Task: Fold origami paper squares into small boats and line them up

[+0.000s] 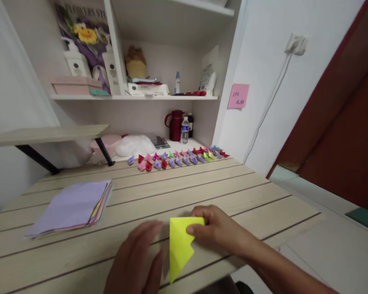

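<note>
A yellow sheet of origami paper [179, 245], folded into a triangle-like shape, is held above the near part of the wooden table. My right hand [210, 224] pinches its upper right corner between thumb and fingers. Just left of the paper is my left hand [138, 257], slightly blurred, with thumb and fingers apart and nothing between them. A small gap separates it from the paper's straight left edge.
A stack of coloured paper [70, 206], purple on top, lies at the left. Several small folded paper pieces [171, 162] stand in rows along the back. Behind them are a red jug [175, 126] and a water bottle [185, 131]. A raised wooden shelf [49, 134] stands back left.
</note>
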### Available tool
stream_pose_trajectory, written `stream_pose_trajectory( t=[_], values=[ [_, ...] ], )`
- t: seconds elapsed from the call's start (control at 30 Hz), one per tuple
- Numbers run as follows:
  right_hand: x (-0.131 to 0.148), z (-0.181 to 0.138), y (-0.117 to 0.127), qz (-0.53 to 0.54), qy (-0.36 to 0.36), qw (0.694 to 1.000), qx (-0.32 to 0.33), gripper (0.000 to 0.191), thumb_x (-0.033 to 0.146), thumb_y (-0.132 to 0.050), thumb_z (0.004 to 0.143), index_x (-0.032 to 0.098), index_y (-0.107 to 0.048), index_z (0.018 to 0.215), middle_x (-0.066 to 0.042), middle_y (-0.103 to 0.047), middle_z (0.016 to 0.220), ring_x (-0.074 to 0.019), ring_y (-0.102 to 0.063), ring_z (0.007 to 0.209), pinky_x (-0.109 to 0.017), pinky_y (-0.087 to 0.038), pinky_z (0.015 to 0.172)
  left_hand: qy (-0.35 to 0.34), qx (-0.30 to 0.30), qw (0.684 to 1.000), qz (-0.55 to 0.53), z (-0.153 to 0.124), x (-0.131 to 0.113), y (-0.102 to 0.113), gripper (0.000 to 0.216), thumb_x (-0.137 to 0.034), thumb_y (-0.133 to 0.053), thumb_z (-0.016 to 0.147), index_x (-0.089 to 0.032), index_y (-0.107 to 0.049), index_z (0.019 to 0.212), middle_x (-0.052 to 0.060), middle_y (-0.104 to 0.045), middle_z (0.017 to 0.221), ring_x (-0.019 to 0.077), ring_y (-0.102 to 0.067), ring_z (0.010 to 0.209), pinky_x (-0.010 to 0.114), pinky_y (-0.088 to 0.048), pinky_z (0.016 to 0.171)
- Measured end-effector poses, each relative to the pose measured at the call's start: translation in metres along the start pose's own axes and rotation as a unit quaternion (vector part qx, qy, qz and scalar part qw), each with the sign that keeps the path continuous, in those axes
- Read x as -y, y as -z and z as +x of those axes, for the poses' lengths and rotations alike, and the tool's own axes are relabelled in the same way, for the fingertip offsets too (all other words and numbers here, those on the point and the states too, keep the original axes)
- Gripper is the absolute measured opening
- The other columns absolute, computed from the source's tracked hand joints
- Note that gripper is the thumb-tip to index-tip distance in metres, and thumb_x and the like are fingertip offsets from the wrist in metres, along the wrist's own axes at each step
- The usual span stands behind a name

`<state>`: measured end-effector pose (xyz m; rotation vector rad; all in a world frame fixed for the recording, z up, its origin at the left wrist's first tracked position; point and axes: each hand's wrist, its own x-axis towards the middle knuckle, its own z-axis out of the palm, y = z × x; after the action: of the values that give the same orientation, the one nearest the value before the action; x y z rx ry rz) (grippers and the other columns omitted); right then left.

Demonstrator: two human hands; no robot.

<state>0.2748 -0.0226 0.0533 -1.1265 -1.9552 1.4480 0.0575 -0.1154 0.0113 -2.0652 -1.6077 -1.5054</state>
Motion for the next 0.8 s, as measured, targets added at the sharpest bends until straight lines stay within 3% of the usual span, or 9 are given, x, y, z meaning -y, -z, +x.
stream_pose_trajectory(
  t=[0.07,0.1,0.13,0.17,0.23,0.37,0.6,0.7,0.8],
  values=[
    [0.014,0.031,0.022,-0.013,-0.002,0.999,0.047,0.016,0.030,-0.071,0.073,0.015,-0.065,0.069,0.004,-0.056,0.058,-0.0103,-0.046,0.054,-0.022,-0.033,0.053,0.110,0.026,0.988,-0.102,0.044,0.004,-0.005,0.036,-0.040,-0.061,0.086,-0.025,-0.062,0.119,0.011,-0.061,0.127,0.0265,-0.058,0.119,0.047,-0.048,0.100],
    [0.021,0.045,0.030,-0.018,0.001,0.998,0.067,0.015,0.027,-0.073,0.070,0.015,-0.065,0.066,0.004,-0.056,0.056,-0.0102,-0.046,0.054,-0.022,-0.034,0.053,0.186,0.056,0.966,-0.173,0.063,0.005,-0.009,0.043,-0.042,-0.068,0.079,-0.023,-0.063,0.118,0.012,-0.061,0.126,0.0280,-0.058,0.118,0.047,-0.048,0.098],
    [0.027,0.057,0.036,-0.021,0.006,0.997,0.078,0.014,0.025,-0.074,0.067,0.015,-0.065,0.063,0.004,-0.056,0.054,-0.0100,-0.047,0.053,-0.022,-0.033,0.052,0.276,0.071,0.924,-0.254,0.079,0.006,-0.013,0.047,-0.043,-0.073,0.074,-0.022,-0.064,0.115,0.011,-0.064,0.120,0.0275,-0.060,0.115,0.045,-0.049,0.096],
    [0.032,0.067,0.040,-0.022,0.011,0.996,0.085,0.013,0.023,-0.074,0.066,0.015,-0.065,0.062,0.005,-0.056,0.052,-0.0099,-0.047,0.052,-0.021,-0.033,0.051,0.350,0.124,0.864,-0.341,0.091,0.008,-0.018,0.048,-0.042,-0.076,0.073,-0.021,-0.065,0.115,0.011,-0.066,0.116,0.0257,-0.062,0.112,0.041,-0.048,0.096],
    [0.038,0.080,0.040,-0.016,0.018,0.995,0.097,0.011,0.022,-0.075,0.065,0.015,-0.067,0.063,0.005,-0.057,0.052,-0.0097,-0.049,0.052,-0.020,-0.034,0.051,0.393,0.164,0.811,-0.401,0.103,0.012,-0.028,0.045,-0.047,-0.078,0.071,-0.016,-0.069,0.102,0.010,-0.072,0.095,0.0223,-0.068,0.090,0.035,-0.051,0.083],
    [0.030,0.092,0.027,0.034,0.022,0.993,0.107,0.015,0.025,-0.078,0.066,0.015,-0.066,0.064,0.005,-0.059,0.053,-0.0090,-0.050,0.051,-0.020,-0.037,0.052,0.428,0.163,0.779,-0.429,0.097,0.025,-0.044,0.042,-0.052,-0.080,0.067,-0.013,-0.070,0.080,0.003,-0.069,0.069,0.0148,-0.062,0.064,0.027,-0.047,0.066],
    [0.008,0.104,0.007,0.200,0.030,0.978,0.057,0.042,0.049,-0.085,0.063,0.016,-0.060,0.067,0.003,-0.061,0.059,-0.0085,-0.053,0.052,-0.019,-0.043,0.053,0.467,0.120,0.746,-0.459,0.092,0.037,-0.056,0.041,-0.048,-0.085,0.064,-0.011,-0.070,0.073,0.003,-0.069,0.062,0.0119,-0.059,0.056,0.023,-0.041,0.056],
    [0.007,0.102,-0.002,0.283,0.064,0.957,0.015,0.048,0.066,-0.065,0.079,0.019,-0.059,0.087,0.001,-0.064,0.076,-0.0088,-0.058,0.061,-0.020,-0.048,0.062,0.458,0.103,0.722,-0.509,0.096,0.031,-0.061,0.046,-0.053,-0.081,0.067,-0.013,-0.073,0.087,0.006,-0.074,0.076,0.0167,-0.065,0.069,0.027,-0.048,0.066],
    [0.009,0.097,-0.014,0.330,0.076,0.941,0.007,0.053,0.071,-0.042,0.090,0.022,-0.056,0.104,0.001,-0.063,0.085,-0.0091,-0.061,0.068,-0.022,-0.051,0.068,0.454,0.097,0.704,-0.538,0.097,0.027,-0.065,0.055,-0.061,-0.074,0.071,-0.012,-0.073,0.098,0.011,-0.076,0.087,0.0217,-0.068,0.080,0.031,-0.051,0.073]
  ],
)
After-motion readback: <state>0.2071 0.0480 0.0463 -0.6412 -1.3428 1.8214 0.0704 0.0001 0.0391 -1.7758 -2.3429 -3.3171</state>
